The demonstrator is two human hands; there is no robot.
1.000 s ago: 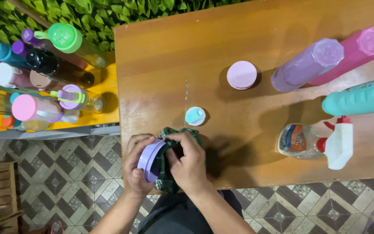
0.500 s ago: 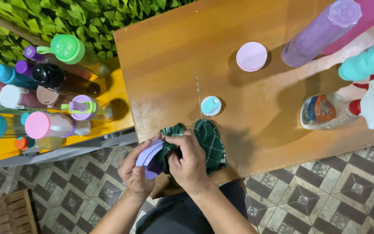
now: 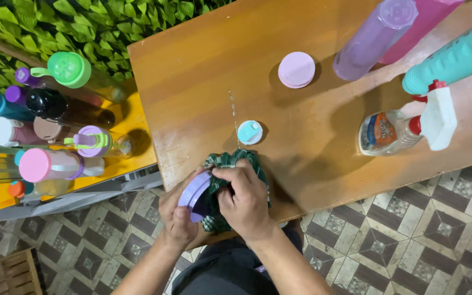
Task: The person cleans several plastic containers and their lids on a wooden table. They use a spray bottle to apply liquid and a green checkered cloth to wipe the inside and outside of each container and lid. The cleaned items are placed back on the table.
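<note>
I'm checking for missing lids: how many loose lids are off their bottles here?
3: a purple lid in the left hand, a pink lid mid-table, a small teal cap near the cloth. Others may be hidden.

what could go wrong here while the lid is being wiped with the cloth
The purple lid is held by the left hand off the table's edge, over tiled floor; a slip would likely drop it. The right hand bunches the cloth close to the small teal cap, which a tug might knock.

Bright, sharp, soft rightward shadows
</note>
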